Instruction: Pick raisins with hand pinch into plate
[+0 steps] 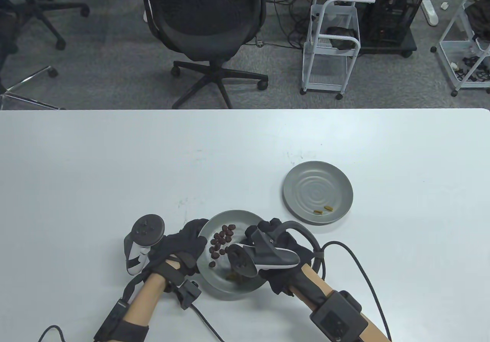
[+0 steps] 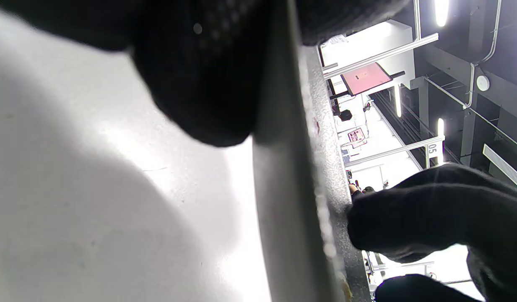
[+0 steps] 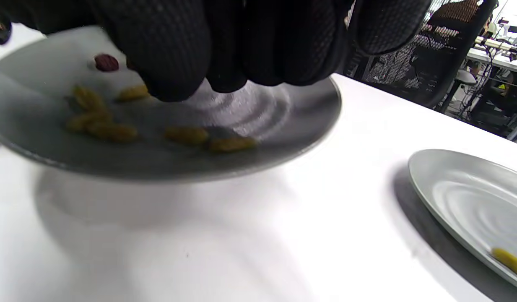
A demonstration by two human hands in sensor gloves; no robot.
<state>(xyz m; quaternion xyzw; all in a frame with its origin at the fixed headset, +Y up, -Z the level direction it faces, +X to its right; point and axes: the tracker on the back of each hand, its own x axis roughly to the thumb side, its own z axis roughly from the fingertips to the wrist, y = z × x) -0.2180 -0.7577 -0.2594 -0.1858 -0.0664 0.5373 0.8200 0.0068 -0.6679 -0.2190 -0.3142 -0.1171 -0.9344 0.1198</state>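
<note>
Fingers point(image 3: 174, 63) of right hand point(image 1: 285, 256) bunched over raisins point(image 3: 111, 130) — grip unclear — left hand point(image 1: 180, 246) gripping near plate point(image 1: 245, 219) rim.

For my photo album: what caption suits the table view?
Gloved right hand reaches into the near plate of raisins while the left hand steadies its rim.

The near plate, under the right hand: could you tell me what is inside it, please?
The near plate holds dark pieces on its left and yellow raisins under the right hand, which covers part of the plate's contents.
</note>
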